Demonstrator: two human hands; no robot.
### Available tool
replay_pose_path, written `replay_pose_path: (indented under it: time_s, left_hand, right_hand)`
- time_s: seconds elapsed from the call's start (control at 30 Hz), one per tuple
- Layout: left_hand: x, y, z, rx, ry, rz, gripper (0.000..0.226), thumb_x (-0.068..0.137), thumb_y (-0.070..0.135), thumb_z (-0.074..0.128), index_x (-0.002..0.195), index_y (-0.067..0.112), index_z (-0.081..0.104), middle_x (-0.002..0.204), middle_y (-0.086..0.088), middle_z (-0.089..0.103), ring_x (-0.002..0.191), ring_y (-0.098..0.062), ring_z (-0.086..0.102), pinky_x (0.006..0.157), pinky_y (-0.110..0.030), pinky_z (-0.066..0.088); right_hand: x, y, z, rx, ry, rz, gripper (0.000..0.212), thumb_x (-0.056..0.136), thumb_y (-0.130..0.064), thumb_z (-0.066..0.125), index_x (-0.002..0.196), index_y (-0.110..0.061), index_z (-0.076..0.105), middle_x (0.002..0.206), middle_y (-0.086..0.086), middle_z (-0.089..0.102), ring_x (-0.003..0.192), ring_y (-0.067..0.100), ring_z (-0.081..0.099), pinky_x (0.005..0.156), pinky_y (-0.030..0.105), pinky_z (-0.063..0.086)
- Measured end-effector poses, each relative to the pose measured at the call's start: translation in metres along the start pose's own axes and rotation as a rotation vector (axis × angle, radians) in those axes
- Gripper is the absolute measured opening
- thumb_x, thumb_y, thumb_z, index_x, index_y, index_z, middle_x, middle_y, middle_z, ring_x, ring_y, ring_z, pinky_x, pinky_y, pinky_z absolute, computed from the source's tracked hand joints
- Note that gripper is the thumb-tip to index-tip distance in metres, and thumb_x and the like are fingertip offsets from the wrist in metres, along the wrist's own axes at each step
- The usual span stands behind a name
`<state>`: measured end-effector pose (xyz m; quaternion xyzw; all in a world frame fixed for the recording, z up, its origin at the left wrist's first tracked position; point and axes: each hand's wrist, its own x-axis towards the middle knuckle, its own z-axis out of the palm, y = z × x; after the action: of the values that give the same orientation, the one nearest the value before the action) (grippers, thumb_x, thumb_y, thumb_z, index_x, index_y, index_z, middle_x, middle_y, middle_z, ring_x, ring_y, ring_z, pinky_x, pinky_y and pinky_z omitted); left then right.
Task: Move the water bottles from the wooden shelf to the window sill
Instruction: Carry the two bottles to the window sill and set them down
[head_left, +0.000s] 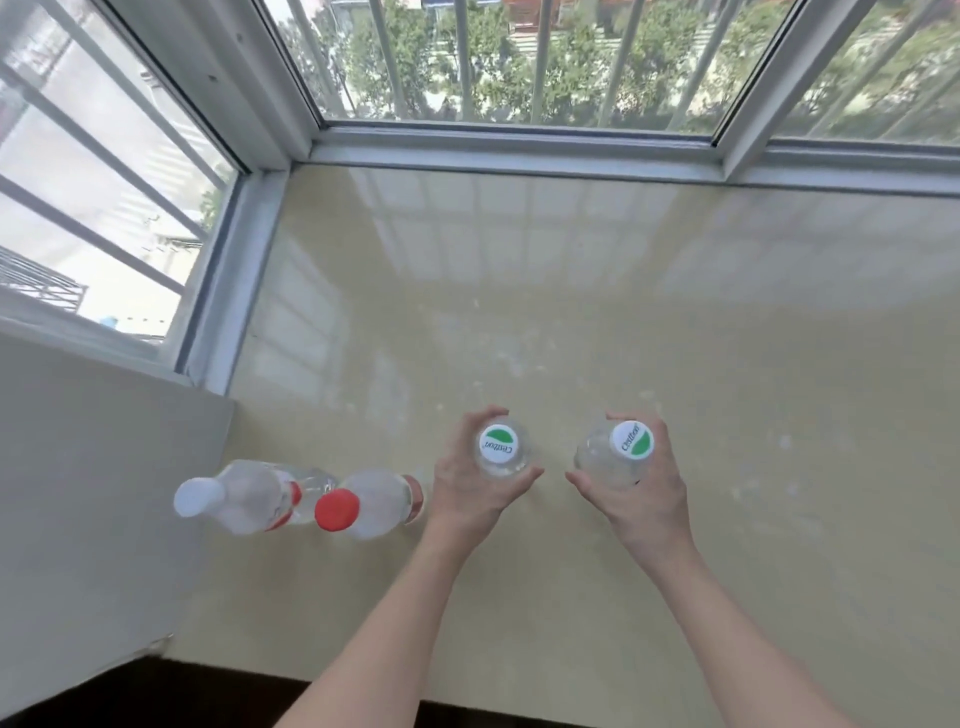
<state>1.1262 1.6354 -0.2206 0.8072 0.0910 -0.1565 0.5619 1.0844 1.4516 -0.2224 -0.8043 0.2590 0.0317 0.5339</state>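
I look straight down on a glossy beige window sill (571, 312). My left hand (470, 480) grips a clear water bottle with a green-and-white cap (498, 445), held upright. My right hand (636, 486) grips a second clear bottle with the same kind of cap (630, 440), a short gap to the right. Two more clear bottles stand on the sill to the left: one with a red cap (337, 510) right beside my left hand, and one with a white cap (198, 497) further left by the wall. The wooden shelf is out of view.
White window frames (519, 140) with outside bars border the sill at the back and at the left. A pale wall block (93, 467) stands at the left. The sill's front edge (467, 699) runs along the bottom, with dark floor below.
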Motion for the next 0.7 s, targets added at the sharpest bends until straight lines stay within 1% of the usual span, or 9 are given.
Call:
replay_pose_path:
  time_s: [0.1,0.17,0.23,0.33,0.43,0.53,0.6,0.63,0.7]
  left_hand:
    - [-0.002,-0.002,-0.002,0.018,0.008,0.015,0.064,0.064,0.020,0.090,0.116,0.037,0.056,0.108,0.016,0.064,0.098,-0.005,0.063,0.092,-0.034,0.053]
    - [-0.002,-0.001,-0.001,0.049,-0.006,0.024,0.065,0.064,0.023,0.091,0.116,0.038,0.055,0.105,0.016,0.064,0.096,-0.003,0.062,0.089,-0.029,0.053]
    - [0.000,0.000,0.000,0.094,-0.005,0.037,0.066,0.062,0.027,0.092,0.116,0.038,0.055,0.102,0.017,0.064,0.094,0.000,0.062,0.086,-0.023,0.052]
    - [0.001,-0.002,0.000,0.121,0.019,0.045,0.067,0.060,0.031,0.093,0.115,0.037,0.054,0.101,0.017,0.065,0.095,-0.001,0.062,0.086,-0.023,0.052]
    - [0.000,-0.004,0.000,0.131,0.025,0.034,0.071,0.060,0.032,0.093,0.117,0.039,0.052,0.105,0.018,0.065,0.099,-0.004,0.063,0.089,-0.026,0.052]
    - [-0.002,-0.006,0.000,0.159,0.024,0.021,0.084,0.059,0.033,0.093,0.128,0.040,0.047,0.118,0.019,0.062,0.109,-0.004,0.059,0.095,-0.022,0.047]
    - [-0.004,-0.011,0.001,0.185,0.028,0.006,0.091,0.062,0.031,0.092,0.138,0.033,0.043,0.126,0.014,0.058,0.113,-0.006,0.056,0.096,-0.019,0.042]
    - [-0.007,-0.016,0.002,0.228,0.036,0.000,0.090,0.065,0.030,0.091,0.140,0.026,0.043,0.127,0.010,0.057,0.114,-0.008,0.054,0.094,-0.017,0.040]
    - [-0.018,-0.024,0.004,0.396,0.061,-0.035,0.078,0.075,0.031,0.082,0.141,0.016,0.042,0.128,0.003,0.054,0.114,-0.016,0.053,0.084,-0.018,0.036]
  right_hand:
    - [-0.003,0.009,-0.001,0.000,0.035,0.030,0.069,0.062,-0.023,0.093,0.117,-0.036,0.054,0.107,-0.020,0.064,0.099,0.001,0.061,0.083,0.020,0.048]
    - [-0.002,0.012,-0.002,-0.013,0.055,0.051,0.065,0.062,-0.026,0.093,0.116,-0.028,0.056,0.102,-0.015,0.066,0.097,0.011,0.063,0.079,0.020,0.048]
    - [0.000,0.013,-0.003,-0.013,0.059,0.058,0.061,0.063,-0.026,0.093,0.112,-0.024,0.057,0.098,-0.015,0.065,0.094,0.017,0.064,0.077,0.022,0.048]
    - [0.002,0.011,-0.002,-0.028,0.046,0.050,0.059,0.063,-0.025,0.093,0.109,-0.022,0.057,0.096,-0.018,0.064,0.092,0.016,0.063,0.079,0.028,0.050]
    - [0.001,0.013,0.000,-0.051,0.029,0.044,0.057,0.063,-0.026,0.093,0.107,-0.021,0.058,0.093,-0.017,0.064,0.090,0.017,0.063,0.073,0.020,0.048]
    - [0.002,0.017,0.000,-0.066,0.022,0.039,0.057,0.063,-0.027,0.093,0.107,-0.023,0.058,0.094,-0.019,0.064,0.088,0.016,0.063,0.071,0.014,0.043]
    - [0.002,0.021,0.000,-0.068,0.007,0.041,0.061,0.062,-0.027,0.094,0.112,-0.025,0.058,0.098,-0.016,0.065,0.092,0.016,0.062,0.074,0.018,0.044]
    - [0.001,0.024,-0.001,-0.072,-0.002,0.041,0.065,0.062,-0.026,0.093,0.115,-0.025,0.057,0.103,-0.013,0.065,0.096,0.016,0.061,0.077,0.021,0.045]
    - [-0.002,0.031,-0.006,-0.091,-0.019,0.046,0.071,0.063,-0.025,0.092,0.123,-0.027,0.054,0.115,-0.009,0.062,0.108,0.015,0.057,0.087,0.027,0.044]
